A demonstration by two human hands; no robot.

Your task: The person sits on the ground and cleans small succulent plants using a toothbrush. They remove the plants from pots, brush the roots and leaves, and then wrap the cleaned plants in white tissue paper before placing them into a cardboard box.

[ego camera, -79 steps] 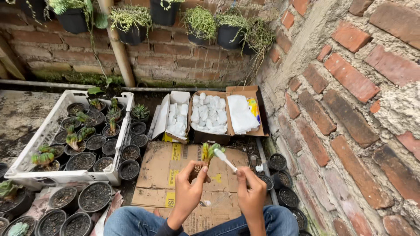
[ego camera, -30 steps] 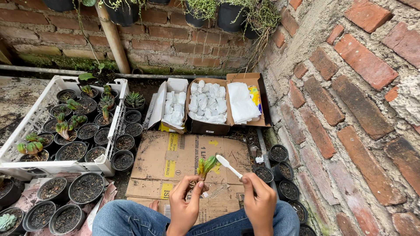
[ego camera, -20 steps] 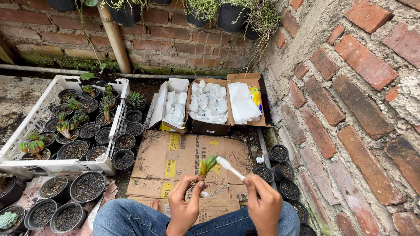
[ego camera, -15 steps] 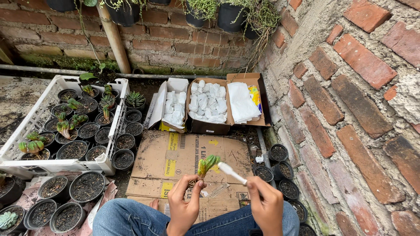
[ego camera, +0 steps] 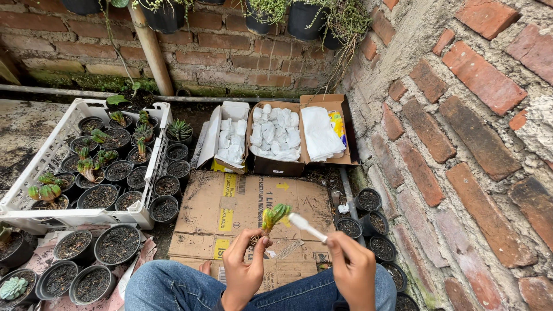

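Note:
My left hand (ego camera: 245,269) pinches the rooted base of a small green and yellow succulent (ego camera: 272,217), holding it upright over a flattened cardboard sheet (ego camera: 230,213). My right hand (ego camera: 352,268) grips the handle of a white toothbrush (ego camera: 306,227), whose head points left and sits just right of the plant's leaves. Whether the bristles touch the plant I cannot tell. Both hands hover above my knees in blue jeans (ego camera: 167,288).
A white plastic crate (ego camera: 34,216) of small black pots, some with succulents, stands at left. Loose black pots (ego camera: 115,245) of soil lie near it and along the brick wall (ego camera: 461,144) at right. Open cardboard boxes (ego camera: 276,167) of white wrapped bundles sit beyond the sheet.
The toothbrush head has shifted slightly right and down, off the plant's tip. My right hand moved a little right. The plant stays in my left hand.

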